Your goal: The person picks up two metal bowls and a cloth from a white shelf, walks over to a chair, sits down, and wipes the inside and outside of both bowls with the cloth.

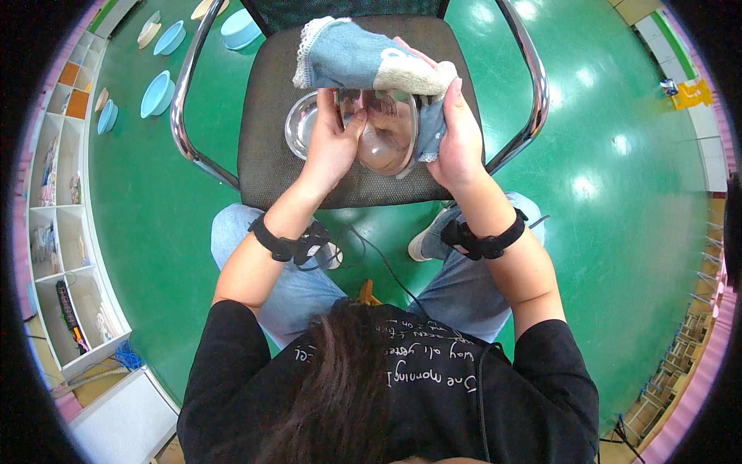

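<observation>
In front of me, over a chair seat, my left hand (334, 139) is closed on the side of a shiny rounded bowl (382, 135), its thumb lying on the surface. Whether the bowl is polished metal or clear glass I cannot tell. My right hand (460, 143) grips a blue and cream cloth (348, 58) with white lacy edging, pressed to the bowl's right side. Most of that cloth drapes across the bowl's far side, and a corner hangs below my right fingers. A second shiny round dish (300, 127) rests on the seat, partly behind my left hand.
The black mesh chair (270, 170) has curved chrome armrests (182, 108). Several light-blue basins (158, 94) stand on the green floor (618, 209). White shelving (66, 185) lines the left side. A dark cable (386, 267) hangs between my knees.
</observation>
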The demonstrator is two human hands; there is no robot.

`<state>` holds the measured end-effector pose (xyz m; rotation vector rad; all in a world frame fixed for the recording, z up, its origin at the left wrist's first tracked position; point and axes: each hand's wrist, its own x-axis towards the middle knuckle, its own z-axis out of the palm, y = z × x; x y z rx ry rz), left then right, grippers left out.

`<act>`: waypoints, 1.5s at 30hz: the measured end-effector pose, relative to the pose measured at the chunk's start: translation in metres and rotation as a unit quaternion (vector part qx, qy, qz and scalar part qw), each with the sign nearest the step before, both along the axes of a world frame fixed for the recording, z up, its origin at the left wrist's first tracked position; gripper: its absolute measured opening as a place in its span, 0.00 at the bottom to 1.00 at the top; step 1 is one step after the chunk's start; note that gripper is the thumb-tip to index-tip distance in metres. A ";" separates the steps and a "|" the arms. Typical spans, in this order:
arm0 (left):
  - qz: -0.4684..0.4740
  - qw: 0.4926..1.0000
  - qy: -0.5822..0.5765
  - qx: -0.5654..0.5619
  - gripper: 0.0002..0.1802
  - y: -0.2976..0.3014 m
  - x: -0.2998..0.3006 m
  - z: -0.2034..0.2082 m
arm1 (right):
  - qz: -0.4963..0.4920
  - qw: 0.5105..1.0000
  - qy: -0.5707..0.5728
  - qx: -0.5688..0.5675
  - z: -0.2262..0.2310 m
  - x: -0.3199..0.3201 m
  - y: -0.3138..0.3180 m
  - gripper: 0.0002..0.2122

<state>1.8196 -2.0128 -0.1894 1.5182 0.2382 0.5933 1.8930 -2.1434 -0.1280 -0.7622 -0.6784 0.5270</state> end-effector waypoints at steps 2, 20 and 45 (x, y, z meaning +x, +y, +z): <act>0.010 1.000 -0.008 0.017 0.29 0.001 0.000 -0.005 | 0.014 1.000 0.020 -0.014 0.000 0.002 0.000 0.31; 0.144 0.878 0.004 0.456 0.13 0.009 -0.014 0.023 | 0.065 0.949 0.065 -0.302 -0.022 0.004 -0.002 0.20; 0.063 0.956 0.223 0.181 0.10 0.057 0.011 -0.007 | -0.119 0.975 0.187 -0.014 0.002 0.062 -0.036 0.21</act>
